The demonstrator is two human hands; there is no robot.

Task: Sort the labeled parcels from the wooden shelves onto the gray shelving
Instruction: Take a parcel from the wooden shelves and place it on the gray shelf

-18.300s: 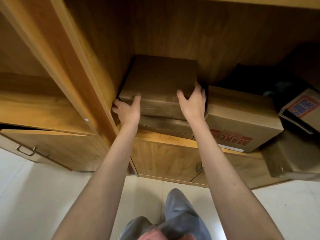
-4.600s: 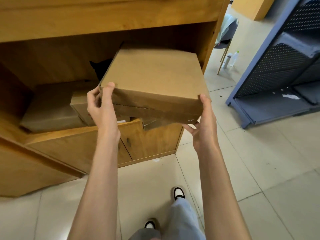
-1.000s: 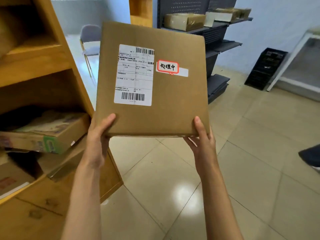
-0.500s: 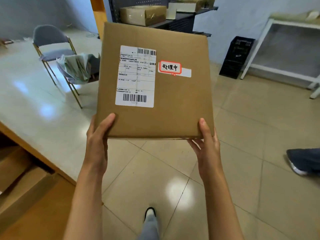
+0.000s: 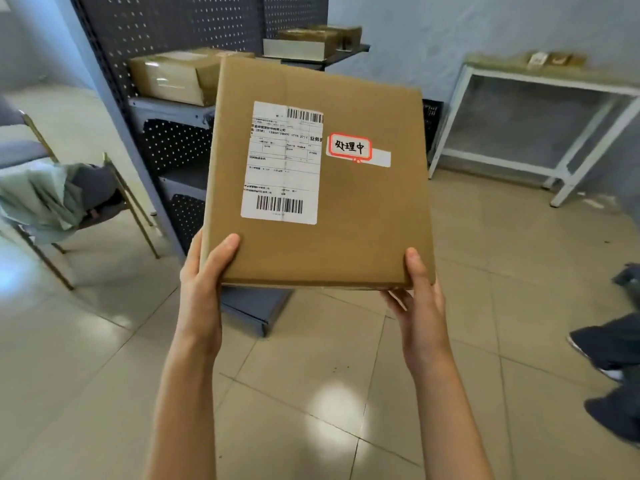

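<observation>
The near edge of a flat brown parcel is held at its two corners. The left hand is clamped on the near-left corner, its thumb laid on the labelled face and its fingers wrapped behind the side edge. The right hand grips the near-right corner the same way, thumb on top, with its fingers curled beneath the underside.

The parcel is carried in the air, above the tiled floor, tilted so that its broad face is turned toward the camera. Its long axis appears to run from the fingers up and away, toward the shelving. On that face a white shipping label is read upright, its lower barcode nearest the fingers, and a red-bordered sticker lies to the right of it.

Just beyond the far edge the gray shelving is seen, with a taped parcel and further boxes already resting on its upper shelves. Some sorting therefore seems done; this parcel is in transit and is not yet placed. How many remain on the wooden shelves cannot be told, as they are out of view.

Farther out, a chair stands left of the fingers and a white-framed counter stands to the right.
</observation>
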